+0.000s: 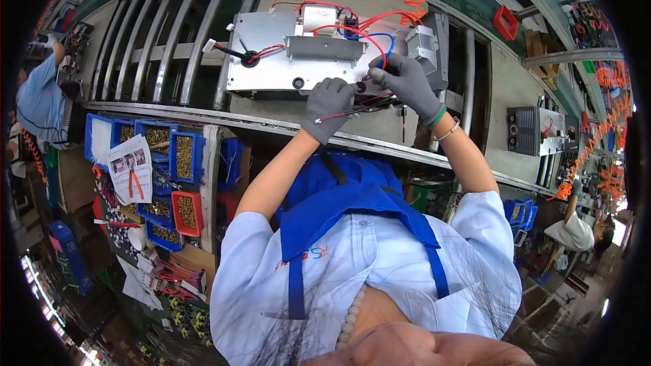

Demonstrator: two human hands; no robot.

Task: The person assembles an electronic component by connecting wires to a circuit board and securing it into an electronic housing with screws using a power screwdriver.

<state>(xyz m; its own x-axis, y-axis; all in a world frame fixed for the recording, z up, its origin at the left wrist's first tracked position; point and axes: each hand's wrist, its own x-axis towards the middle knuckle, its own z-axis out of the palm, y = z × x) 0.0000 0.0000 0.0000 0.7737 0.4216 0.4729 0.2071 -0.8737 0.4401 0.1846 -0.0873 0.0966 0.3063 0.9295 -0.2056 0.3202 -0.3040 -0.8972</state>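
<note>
Wires [384,58] arch above the chassis [271,71], right of its middle; the right hand [407,85] pinches them, fingertips nearly together. Left hand [330,105], half-curled, lies at the chassis's near edge, its hold unclear. Tugging hard could loosen them.

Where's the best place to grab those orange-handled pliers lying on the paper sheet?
Probably the orange handles, from above on your near side, using your left hand, the closer one: the pliers lie on top of the paper, handles spread toward you.
</note>
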